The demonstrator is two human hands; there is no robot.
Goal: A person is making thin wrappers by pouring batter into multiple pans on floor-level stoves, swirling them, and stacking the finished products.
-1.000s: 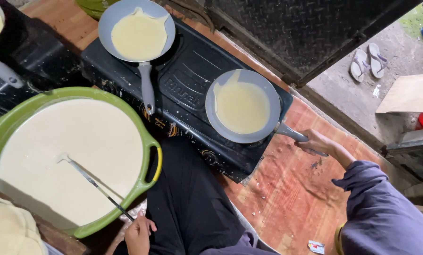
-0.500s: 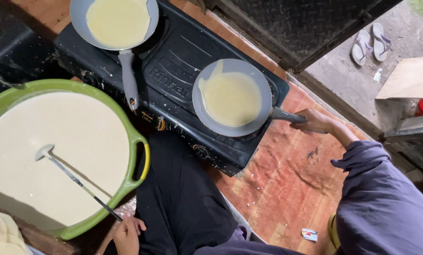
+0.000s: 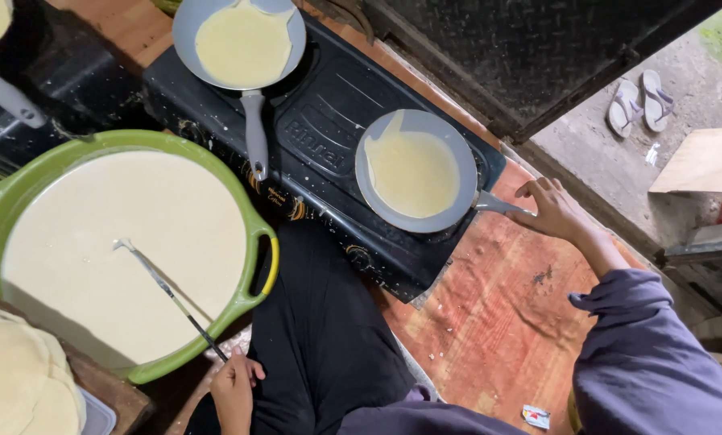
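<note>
On black stove (image 3: 328, 153), right hand (image 3: 550, 211) grips round pan's (image 3: 415, 171) metal handle.

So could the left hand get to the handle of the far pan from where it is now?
Probably not without letting go: the left hand holds the ladle low by the green batter basin, and that basin lies between it and the far pan's handle. The right hand is at the near pan's handle.
</note>
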